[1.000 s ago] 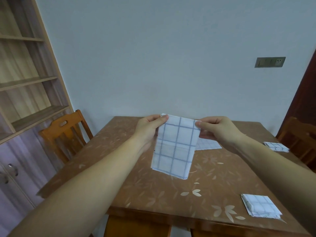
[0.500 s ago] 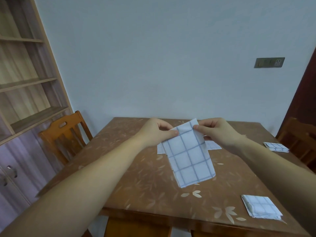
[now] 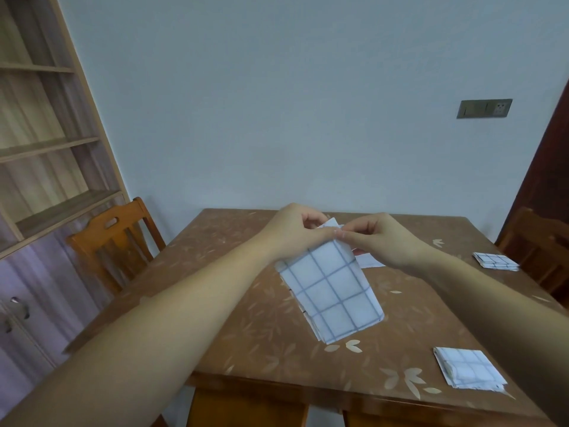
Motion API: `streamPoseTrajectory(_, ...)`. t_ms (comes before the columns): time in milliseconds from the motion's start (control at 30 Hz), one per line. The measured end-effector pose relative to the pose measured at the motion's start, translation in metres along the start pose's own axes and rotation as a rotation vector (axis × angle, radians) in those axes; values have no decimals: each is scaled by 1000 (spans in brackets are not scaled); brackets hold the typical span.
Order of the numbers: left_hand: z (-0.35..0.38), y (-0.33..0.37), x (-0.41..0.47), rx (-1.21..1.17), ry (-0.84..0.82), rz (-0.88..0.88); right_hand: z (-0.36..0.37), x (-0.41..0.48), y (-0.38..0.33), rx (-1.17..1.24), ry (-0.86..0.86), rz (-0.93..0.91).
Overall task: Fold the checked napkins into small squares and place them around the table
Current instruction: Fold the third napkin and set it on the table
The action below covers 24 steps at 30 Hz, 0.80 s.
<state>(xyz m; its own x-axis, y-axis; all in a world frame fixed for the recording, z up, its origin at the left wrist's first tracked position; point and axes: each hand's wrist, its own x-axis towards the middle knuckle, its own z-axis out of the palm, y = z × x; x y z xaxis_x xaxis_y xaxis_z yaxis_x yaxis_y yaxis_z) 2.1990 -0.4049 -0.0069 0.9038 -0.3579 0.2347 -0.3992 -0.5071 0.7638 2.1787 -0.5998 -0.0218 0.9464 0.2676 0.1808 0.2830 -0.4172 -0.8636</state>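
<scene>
Checked napkin point(image 3: 332, 291), partly folded, is pinched at its top edge by the left grip point(image 3: 292, 232) and right grip point(image 3: 378, 238), both clamped on it, over the middle of the surface point(image 3: 234, 272). A folded square point(image 3: 468, 371) lies near right, a second square point(image 3: 495, 261) far right, and a third piece point(image 3: 369, 260) is partly hidden behind the right grip.

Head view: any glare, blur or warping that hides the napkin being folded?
Head view: soft, even light, no glare on the table; held napkin grid reads clearly; wide-angle warp tilts the bookshelf at the left edge.
</scene>
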Motion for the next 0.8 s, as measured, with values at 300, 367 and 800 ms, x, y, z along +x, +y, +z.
streamPoseTrajectory(300, -14, -4, 5, -81, 55, -7, -3, -1, 24, -175, -106, 46)
streamPoseTrajectory(367, -19, -7, 6, -76, 67, 8, -4, -3, 28, -264, -139, 90)
streamPoseTrajectory(800, -15, -13, 9, -21, 7, -6, 0, 6, 21, -380, -262, 105)
